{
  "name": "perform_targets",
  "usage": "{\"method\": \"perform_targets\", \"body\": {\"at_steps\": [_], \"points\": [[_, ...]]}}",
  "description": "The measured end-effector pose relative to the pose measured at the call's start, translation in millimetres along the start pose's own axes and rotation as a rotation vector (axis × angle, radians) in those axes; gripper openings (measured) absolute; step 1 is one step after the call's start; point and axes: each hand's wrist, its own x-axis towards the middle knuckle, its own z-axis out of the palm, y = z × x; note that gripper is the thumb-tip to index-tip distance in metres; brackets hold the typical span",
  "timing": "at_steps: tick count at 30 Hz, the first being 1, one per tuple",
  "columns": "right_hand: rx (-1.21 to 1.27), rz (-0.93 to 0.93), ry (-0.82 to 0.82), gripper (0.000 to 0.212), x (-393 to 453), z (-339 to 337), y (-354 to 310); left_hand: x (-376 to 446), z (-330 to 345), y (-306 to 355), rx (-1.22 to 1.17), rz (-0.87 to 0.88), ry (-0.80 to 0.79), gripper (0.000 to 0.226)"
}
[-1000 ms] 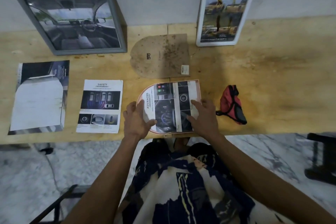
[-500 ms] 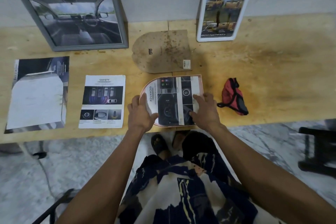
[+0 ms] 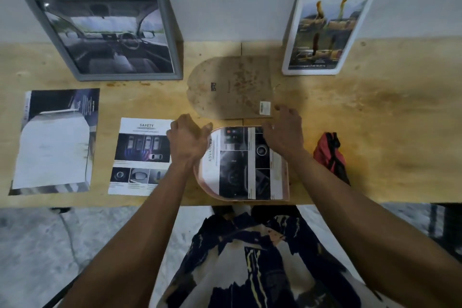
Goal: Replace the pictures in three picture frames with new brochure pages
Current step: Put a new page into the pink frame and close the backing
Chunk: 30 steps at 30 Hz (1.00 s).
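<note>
Both hands over arched frame (image 3: 241, 164), fingers spread, gripping nothing; left hand (image 3: 186, 141); right hand (image 3: 285, 132) near backing board (image 3: 231, 90).

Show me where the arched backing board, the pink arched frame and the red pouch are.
arched backing board (image 3: 230, 87), head view, middle of its brown face.
pink arched frame (image 3: 283, 177), head view, bare right edge strip.
red pouch (image 3: 325, 155), head view, red fabric in the middle.
</note>
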Motion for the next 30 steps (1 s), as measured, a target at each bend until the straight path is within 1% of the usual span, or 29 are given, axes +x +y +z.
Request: {"method": "perform_targets", "body": {"at_steps": [2, 7, 11, 14, 16, 20, 22, 24, 27, 30], "points": [[0.007, 0.015, -0.018, 0.048, 18, -2, -8, 25, -3, 8, -0.015, -0.047, 0.021, 0.072], [0.156, 0.028, -0.037, 0.052, 28, -7, -28, 64, -20, 14, -0.039, -0.083, 0.046, 0.060], [0.101, 0.021, -0.034, 0.059, 30, -11, -36, 86, -25, 10, -0.067, -0.140, 0.067, 0.036], [0.092, 0.028, -0.006, 0.063, 28, -9, -40, 86, -25, 7, -0.077, -0.160, 0.100, 0.028], [0.111, 0.091, -0.054, 0.064, 57, 2, -45, 109, -15, 4, -0.094, -0.222, 0.117, 0.026], [0.219, 0.169, -0.042, 0.060, 62, 0, -46, 101, -20, 18, -0.229, -0.281, 0.127, 0.029], [0.266, 0.201, -0.039, 0.057, 66, -1, -44, 94, -24, 29, -0.307, -0.303, 0.129, 0.036], [0.322, 0.238, -0.019, 0.058, 68, -2, -43, 87, -25, 36, -0.414, -0.312, 0.121, 0.044], [0.383, 0.278, 0.011, 0.057, 67, -5, -41, 76, -26, 43, -0.461, -0.327, 0.102, 0.049], [0.462, 0.341, 0.034, 0.062, 54, -6, -37, 59, -27, 42, -0.524, -0.351, 0.088, 0.051]]}}
